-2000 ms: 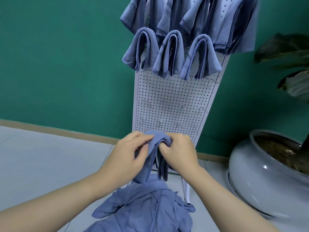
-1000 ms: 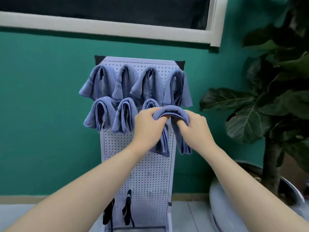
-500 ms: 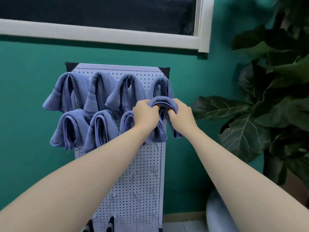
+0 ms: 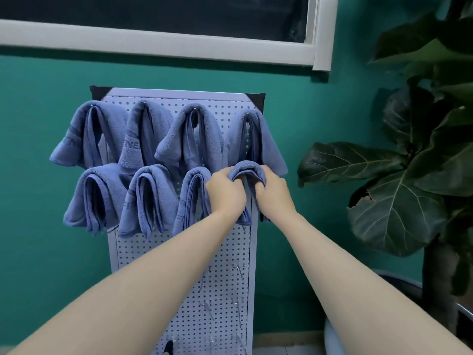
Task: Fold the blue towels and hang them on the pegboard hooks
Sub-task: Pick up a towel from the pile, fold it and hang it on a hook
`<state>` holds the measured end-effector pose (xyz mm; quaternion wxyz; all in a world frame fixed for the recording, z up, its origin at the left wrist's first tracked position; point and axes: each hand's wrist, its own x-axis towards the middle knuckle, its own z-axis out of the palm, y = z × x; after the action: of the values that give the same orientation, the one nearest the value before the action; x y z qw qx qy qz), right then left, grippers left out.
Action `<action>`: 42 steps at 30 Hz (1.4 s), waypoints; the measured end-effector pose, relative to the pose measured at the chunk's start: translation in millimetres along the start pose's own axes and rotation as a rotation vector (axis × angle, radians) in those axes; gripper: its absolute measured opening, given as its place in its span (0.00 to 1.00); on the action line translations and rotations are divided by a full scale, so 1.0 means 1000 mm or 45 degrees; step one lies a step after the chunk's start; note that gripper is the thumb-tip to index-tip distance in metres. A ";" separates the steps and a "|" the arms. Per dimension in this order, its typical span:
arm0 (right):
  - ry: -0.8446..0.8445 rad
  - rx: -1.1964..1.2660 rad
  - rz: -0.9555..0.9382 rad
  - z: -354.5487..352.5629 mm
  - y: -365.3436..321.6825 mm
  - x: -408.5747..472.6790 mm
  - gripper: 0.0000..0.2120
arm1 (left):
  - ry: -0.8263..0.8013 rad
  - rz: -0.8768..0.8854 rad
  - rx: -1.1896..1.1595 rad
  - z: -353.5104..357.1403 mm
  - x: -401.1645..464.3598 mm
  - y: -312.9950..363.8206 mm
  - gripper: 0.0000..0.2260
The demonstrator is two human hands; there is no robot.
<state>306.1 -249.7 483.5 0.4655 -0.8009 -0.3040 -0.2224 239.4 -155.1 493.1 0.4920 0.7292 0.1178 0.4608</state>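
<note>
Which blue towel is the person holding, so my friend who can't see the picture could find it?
Find the white pegboard against the green wall; folded blue towels hang on it in two rows. Look at the lower row's right end, just below the top-right towel. The towel being held is the only one with the left hand and right hand gripping it.

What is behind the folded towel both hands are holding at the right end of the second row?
Behind the folded towel, gripped by left hand and right hand, stands the white pegboard. Any hook there is covered by cloth and hands, so seating cannot be confirmed.
</note>
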 end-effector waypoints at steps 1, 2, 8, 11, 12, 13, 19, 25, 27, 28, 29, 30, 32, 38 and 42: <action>0.007 -0.007 -0.001 0.003 0.002 -0.002 0.19 | -0.011 0.003 0.034 -0.001 -0.002 -0.006 0.18; 0.021 -0.010 -0.005 0.005 0.004 -0.005 0.19 | -0.024 -0.014 0.073 -0.002 -0.004 -0.012 0.17; 0.061 0.044 0.019 0.015 0.012 -0.022 0.12 | -0.037 -0.118 0.181 -0.002 -0.023 -0.050 0.15; 0.048 0.073 0.094 0.019 0.015 -0.036 0.19 | -0.069 -0.147 0.186 0.001 -0.029 -0.066 0.12; 0.041 0.083 0.122 0.021 0.017 -0.042 0.19 | -0.082 -0.164 0.176 0.000 -0.033 -0.069 0.11; 0.034 0.091 0.154 0.023 0.019 -0.048 0.17 | -0.092 -0.180 0.169 -0.001 -0.037 -0.071 0.11; 0.046 0.066 0.386 0.033 0.033 -0.094 0.09 | -0.105 -0.278 0.044 -0.026 -0.065 -0.073 0.09; 0.087 0.206 0.582 0.045 0.029 -0.163 0.16 | -0.224 -0.385 0.066 -0.086 -0.107 -0.094 0.15; 0.114 0.272 0.615 0.054 0.024 -0.190 0.14 | -0.265 -0.430 0.082 -0.111 -0.121 -0.112 0.15; 0.119 0.289 0.627 0.060 0.022 -0.205 0.14 | -0.280 -0.450 0.092 -0.125 -0.129 -0.123 0.15; 0.112 0.297 0.635 0.067 0.020 -0.221 0.14 | -0.283 -0.467 0.107 -0.139 -0.137 -0.134 0.15; 0.095 0.298 0.645 0.075 0.020 -0.237 0.13 | -0.278 -0.487 0.130 -0.153 -0.147 -0.146 0.14; 0.040 0.291 0.680 0.094 0.022 -0.269 0.12 | -0.267 -0.546 0.183 -0.178 -0.167 -0.172 0.13; -0.317 0.192 0.834 0.157 0.052 -0.349 0.14 | -0.285 -0.810 0.308 -0.228 -0.223 -0.257 0.12; -0.491 0.157 0.940 0.196 0.079 -0.402 0.13 | -0.316 -0.942 0.425 -0.255 -0.260 -0.306 0.08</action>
<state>87.1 -219.4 86.6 0.4954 -0.8538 -0.0907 0.1319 -17.4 -13.0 119.1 0.5100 0.7573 0.3844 0.1363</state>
